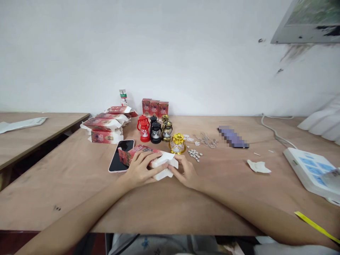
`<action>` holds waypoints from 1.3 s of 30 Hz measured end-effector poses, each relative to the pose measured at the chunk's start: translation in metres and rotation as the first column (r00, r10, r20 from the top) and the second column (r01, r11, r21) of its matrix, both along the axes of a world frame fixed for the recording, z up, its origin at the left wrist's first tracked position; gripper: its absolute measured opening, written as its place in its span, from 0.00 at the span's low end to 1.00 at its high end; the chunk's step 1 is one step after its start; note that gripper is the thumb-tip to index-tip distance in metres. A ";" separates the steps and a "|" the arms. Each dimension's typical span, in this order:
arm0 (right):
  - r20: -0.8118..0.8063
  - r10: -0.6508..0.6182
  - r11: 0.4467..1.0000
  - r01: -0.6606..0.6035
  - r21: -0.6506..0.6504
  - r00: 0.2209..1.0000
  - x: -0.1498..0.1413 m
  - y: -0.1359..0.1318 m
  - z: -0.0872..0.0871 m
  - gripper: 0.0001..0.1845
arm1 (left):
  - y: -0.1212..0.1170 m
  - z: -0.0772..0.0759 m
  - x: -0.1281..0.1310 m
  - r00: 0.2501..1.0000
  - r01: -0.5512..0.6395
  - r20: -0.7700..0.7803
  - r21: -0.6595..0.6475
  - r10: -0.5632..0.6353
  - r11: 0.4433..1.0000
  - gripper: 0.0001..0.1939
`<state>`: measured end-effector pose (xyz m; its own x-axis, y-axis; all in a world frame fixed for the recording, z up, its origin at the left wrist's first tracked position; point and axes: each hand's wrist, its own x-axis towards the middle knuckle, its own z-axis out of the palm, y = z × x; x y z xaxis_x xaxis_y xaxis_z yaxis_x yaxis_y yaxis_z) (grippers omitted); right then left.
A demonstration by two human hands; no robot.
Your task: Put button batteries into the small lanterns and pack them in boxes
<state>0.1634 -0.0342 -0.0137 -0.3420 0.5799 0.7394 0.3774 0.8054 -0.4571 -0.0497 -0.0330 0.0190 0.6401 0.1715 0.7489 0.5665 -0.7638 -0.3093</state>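
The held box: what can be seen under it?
Past one end of the box, part of a phone shows; anything directly beneath is covered by the box and left hand.

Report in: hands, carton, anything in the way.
Left hand gripping red printed carton. Right hand fingering its white end flaps, untucked. Carton's left end overlaps smartphone in view, contact unclear; gold lantern just beyond.

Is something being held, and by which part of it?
A red-and-white box: the left hand grips its printed body, the right hand its white end flaps.
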 end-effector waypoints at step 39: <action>-0.550 0.122 0.696 -0.466 -0.547 0.826 -0.022 -0.015 0.001 0.17 | -0.009 0.001 0.013 0.999 0.032 0.042 0.049 -0.034 0.998 0.12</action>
